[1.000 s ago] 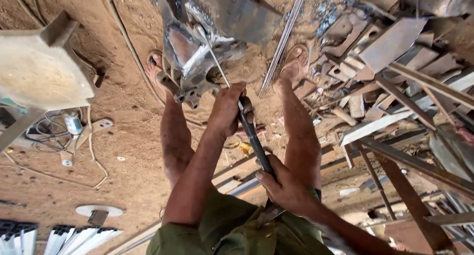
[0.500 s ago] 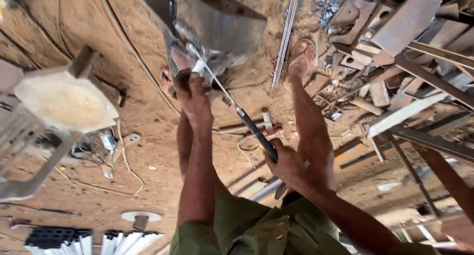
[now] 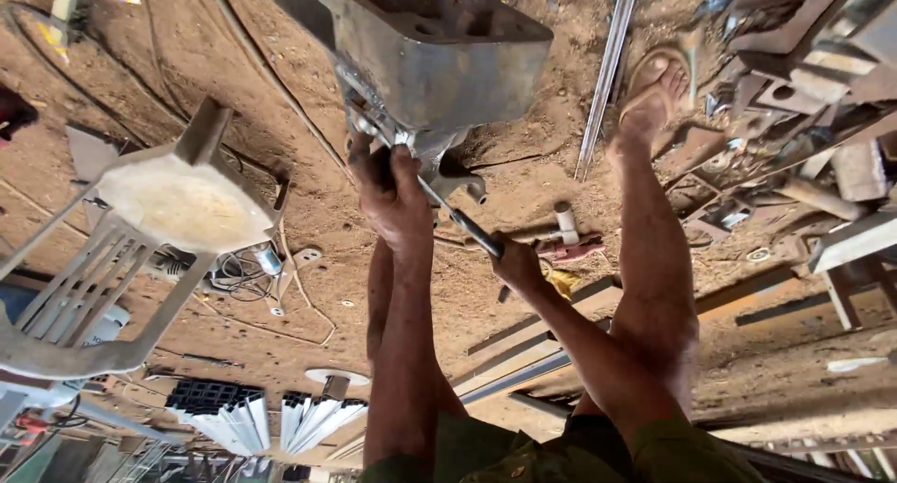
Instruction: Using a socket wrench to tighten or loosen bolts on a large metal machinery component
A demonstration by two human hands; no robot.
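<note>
Dusty workshop floor point(image 3: 280, 221): left hand point(image 3: 392, 189) clamped at wrench head under grey metal housing point(image 3: 439, 53), right hand point(image 3: 514, 263) gripping wrench handle point(image 3: 462, 223); best turned steadily, squarely seated.

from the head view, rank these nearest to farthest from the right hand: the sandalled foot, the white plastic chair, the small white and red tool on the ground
From the right hand:
1. Small white and red tool, on the dirt just right of it.
2. Sandalled foot, up and right.
3. White plastic chair, far left, beyond the left hand.
</note>
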